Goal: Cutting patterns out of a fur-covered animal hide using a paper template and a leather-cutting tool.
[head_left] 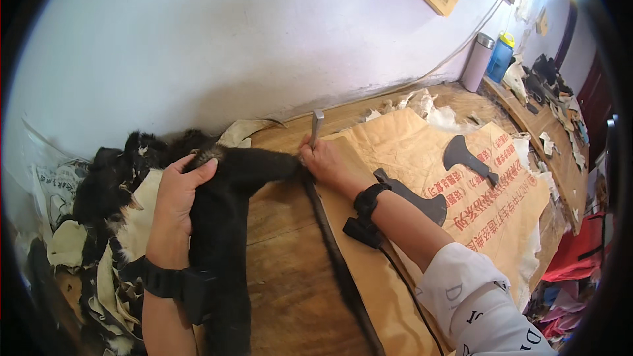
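My left hand (pixel 178 194) grips a black fur piece (pixel 221 237) near its upper end, thumb on top. My right hand (pixel 333 165) is closed around an upright flat metal tool (pixel 317 122), beside the tip of that fur piece; whether its fingers also pinch the fur is hidden. A long, narrow dark fur edge (pixel 336 270) runs downward from below my right hand along brown printed paper (pixel 488 231). Two dark flat templates (pixel 419 201) lie on the paper, one of them partly behind my right wrist. Black straps circle both wrists.
Heaped fur and hide scraps (pixel 105 191) fill the left side of the wooden table (pixel 283 244) against the wall. A pink flask (pixel 476 62) and blue bottle (pixel 500 59) stand at the back right, beside a board (pixel 547 151) strewn with scraps. A red bag (pixel 570 257) sits below.
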Demonstrator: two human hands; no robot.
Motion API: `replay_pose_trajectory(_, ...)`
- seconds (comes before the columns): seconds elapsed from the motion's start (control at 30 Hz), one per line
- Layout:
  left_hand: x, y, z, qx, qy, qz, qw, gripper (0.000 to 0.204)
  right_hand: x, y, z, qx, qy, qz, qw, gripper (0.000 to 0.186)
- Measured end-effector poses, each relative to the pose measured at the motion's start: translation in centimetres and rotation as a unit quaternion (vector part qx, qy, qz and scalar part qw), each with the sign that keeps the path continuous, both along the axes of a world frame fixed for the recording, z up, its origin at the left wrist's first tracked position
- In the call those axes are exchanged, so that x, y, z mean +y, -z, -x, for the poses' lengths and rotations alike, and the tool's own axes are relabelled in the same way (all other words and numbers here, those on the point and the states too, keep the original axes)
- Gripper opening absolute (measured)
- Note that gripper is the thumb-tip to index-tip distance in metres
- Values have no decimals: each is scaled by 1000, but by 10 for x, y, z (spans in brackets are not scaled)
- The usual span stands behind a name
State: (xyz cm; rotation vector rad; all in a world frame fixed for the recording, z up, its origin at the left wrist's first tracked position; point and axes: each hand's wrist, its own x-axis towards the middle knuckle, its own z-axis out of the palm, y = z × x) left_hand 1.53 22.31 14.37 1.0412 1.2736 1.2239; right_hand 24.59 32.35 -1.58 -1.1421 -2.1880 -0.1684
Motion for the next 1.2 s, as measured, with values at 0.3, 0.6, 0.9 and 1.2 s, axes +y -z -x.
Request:
replay_pose_trajectory(0.3, -26, -16, 12, 39, -87, -10, 995, 31, 6, -13, 7, 161, 54, 213, 962, 28)
replay_pose_trajectory(0.6, -140, -8, 37, 557, -177, -83, 807, 37, 5, -7, 6, 176, 119, 155, 965, 50)
replay_pose_trajectory(0.9, -263, 25, -18, 679, 83, 131, 718, 98, -34, -74, 0, 231, -40, 111, 966, 21)
replay_pose_trajectory(1.2, -280, 48, -33, 628, 163, 98, 755, 93, -103, -130, -42, 72, -46, 188, 978, 26)
